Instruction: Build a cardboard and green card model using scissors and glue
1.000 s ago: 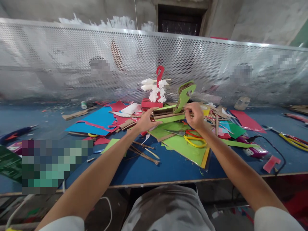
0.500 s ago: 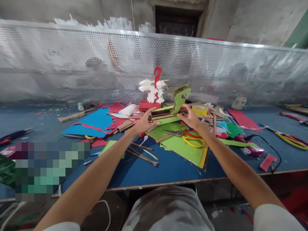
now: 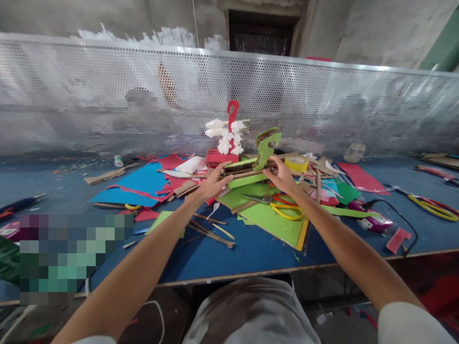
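Observation:
A green cardboard model point(image 3: 251, 167), a flat box with a hooked upright piece, is held above the blue table between both hands. My left hand point(image 3: 211, 184) supports its left end with fingers stretched along the side. My right hand point(image 3: 283, 177) grips its right end from below, thumb and fingers closed round the edge. Behind it stands a red model point(image 3: 225, 143) with white fluffy trim. Below the hands lie green paper sheets point(image 3: 272, 217) and yellow-handled scissors point(image 3: 287, 210).
Blue and red paper sheets point(image 3: 143, 179) lie to the left, wooden sticks point(image 3: 211, 231) in front. A yellow tape roll point(image 3: 296, 163) sits right of the model. A pink glue gun point(image 3: 369, 220) with a black cord lies at right. A perforated metal screen point(image 3: 107, 95) backs the table.
My right hand has let go of its pinch on top of the green model and now holds its right end from below. The model has shifted slightly away and left.

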Demonstrator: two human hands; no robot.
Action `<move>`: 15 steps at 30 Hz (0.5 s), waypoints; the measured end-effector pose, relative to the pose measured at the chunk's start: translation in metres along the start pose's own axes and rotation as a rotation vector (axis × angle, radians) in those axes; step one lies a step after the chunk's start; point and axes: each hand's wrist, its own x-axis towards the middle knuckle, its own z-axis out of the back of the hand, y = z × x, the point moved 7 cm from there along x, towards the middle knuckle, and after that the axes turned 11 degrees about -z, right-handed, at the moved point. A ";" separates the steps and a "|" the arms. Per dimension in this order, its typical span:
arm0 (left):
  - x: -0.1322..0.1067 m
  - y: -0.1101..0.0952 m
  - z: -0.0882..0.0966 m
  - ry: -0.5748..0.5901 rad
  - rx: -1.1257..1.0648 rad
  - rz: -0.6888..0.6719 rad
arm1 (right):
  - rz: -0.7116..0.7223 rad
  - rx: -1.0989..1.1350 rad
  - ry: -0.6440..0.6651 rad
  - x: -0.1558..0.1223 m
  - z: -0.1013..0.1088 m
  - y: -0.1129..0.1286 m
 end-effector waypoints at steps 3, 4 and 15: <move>0.001 -0.004 -0.001 -0.012 0.000 0.020 | -0.013 0.025 0.008 0.001 -0.002 -0.001; 0.001 -0.005 -0.001 -0.016 0.001 0.023 | -0.027 0.037 0.012 0.001 -0.002 -0.002; 0.003 -0.010 -0.001 -0.025 -0.012 0.019 | -0.120 0.042 -0.011 0.005 0.000 -0.014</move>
